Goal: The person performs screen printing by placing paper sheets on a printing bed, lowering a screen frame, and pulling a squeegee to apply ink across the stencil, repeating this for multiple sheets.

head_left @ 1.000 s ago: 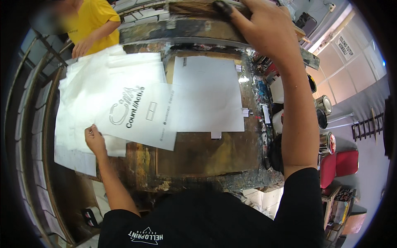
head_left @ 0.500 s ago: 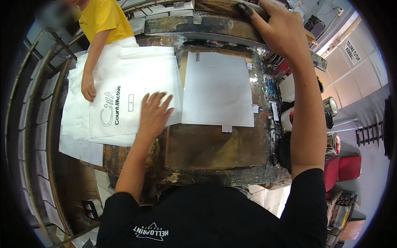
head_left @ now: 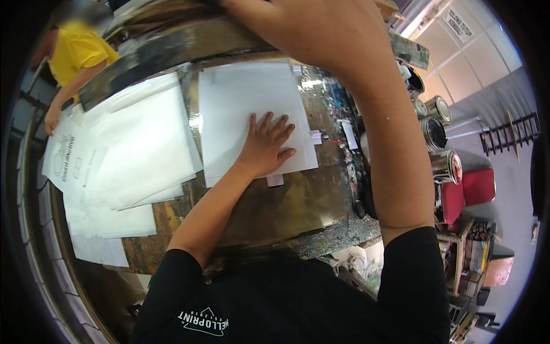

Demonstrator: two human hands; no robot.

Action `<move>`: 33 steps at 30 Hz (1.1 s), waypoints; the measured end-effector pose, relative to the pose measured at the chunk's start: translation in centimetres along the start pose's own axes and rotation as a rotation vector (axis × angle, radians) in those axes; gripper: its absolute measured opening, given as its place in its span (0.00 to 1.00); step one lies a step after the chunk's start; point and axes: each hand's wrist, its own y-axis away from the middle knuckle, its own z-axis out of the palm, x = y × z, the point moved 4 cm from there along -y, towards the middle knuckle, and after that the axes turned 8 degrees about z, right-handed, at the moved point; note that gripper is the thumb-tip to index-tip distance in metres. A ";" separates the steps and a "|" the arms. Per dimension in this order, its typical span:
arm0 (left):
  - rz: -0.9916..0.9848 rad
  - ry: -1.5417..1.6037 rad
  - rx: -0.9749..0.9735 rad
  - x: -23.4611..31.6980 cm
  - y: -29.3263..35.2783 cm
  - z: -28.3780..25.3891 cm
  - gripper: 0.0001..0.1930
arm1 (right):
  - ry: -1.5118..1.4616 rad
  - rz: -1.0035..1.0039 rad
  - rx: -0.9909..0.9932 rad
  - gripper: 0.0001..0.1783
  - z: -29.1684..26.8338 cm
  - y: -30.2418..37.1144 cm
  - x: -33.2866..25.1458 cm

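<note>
My left hand (head_left: 266,146) lies flat, fingers spread, on a blank white sheet (head_left: 229,103), which looks like thin fabric or a flat bag. The sheet rests on a stained brown board with small paper tabs beside its edges. My right hand (head_left: 326,37) is raised at the top of the view, on the edge of a dark, ink-stained screen printing frame (head_left: 172,46) that is tilted up at the back. Its fingertips are mostly cut off by the picture's edge. Left of the sheet lies a stack of white sheets (head_left: 143,137), with a printed one (head_left: 71,157) at its left.
A person in yellow (head_left: 80,51) stands at the far left, one hand (head_left: 51,120) at the printed sheet. Ink cans (head_left: 444,166) stand along the right, near a red chair (head_left: 478,186). A metal rack (head_left: 63,252) runs down the left side.
My left hand has moved right, from the printed stack onto the blank sheet. The co-worker has drawn the printed sheet leftward. My view has shifted, and the raised frame appears closer.
</note>
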 end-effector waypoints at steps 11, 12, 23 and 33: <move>-0.045 0.110 0.030 1.8 -1.5 0.2 0.49 | -0.128 -0.431 0.223 0.32 0.7 1.3 2.6; -0.045 0.101 0.032 1.9 -1.6 0.1 0.49 | -0.114 -0.376 0.131 0.32 0.5 1.2 2.4; -0.490 1.083 1.056 -3.8 11.5 -14.8 0.33 | -0.130 -0.380 0.466 0.27 4.0 2.6 3.0; -0.791 0.927 0.727 -0.5 23.4 -10.7 0.59 | -0.072 -0.439 -0.185 0.31 18.2 12.7 8.4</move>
